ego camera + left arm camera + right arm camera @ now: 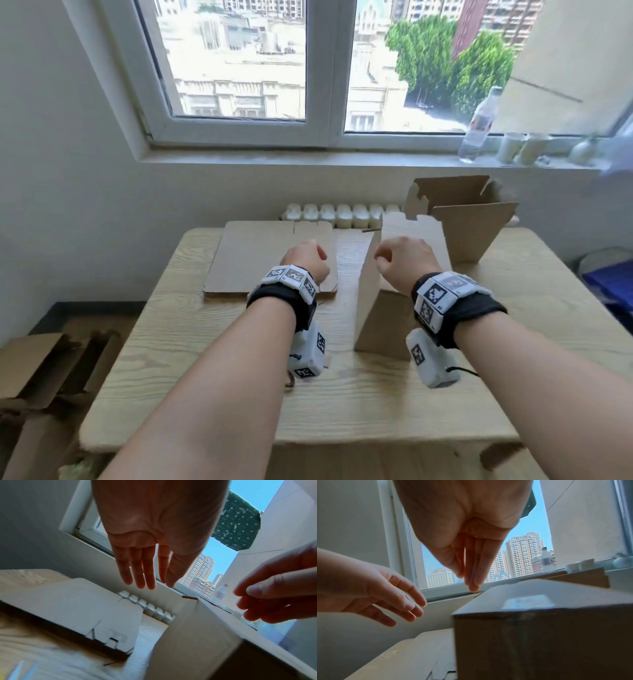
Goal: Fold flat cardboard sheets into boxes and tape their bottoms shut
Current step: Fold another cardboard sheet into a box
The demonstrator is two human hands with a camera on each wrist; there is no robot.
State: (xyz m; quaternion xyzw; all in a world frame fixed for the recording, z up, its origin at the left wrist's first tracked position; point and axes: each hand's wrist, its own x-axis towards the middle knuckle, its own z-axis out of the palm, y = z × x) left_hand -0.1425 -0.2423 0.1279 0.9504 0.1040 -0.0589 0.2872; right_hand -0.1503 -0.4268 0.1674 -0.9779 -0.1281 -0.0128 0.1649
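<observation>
Left hand [306,261] loose, empty | right hand [407,262] over box [383,318]

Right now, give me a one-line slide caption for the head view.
Both open hands, left hand and right hand, hover over a folded box beside flat cardboard on the table.

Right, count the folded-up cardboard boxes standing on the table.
2. One brown cardboard box stands centrally by the right hand; a second, open-topped brown cardboard box stands behind it, toward the far right corner. The flat cardboard sheets at left aren't counted.
</observation>
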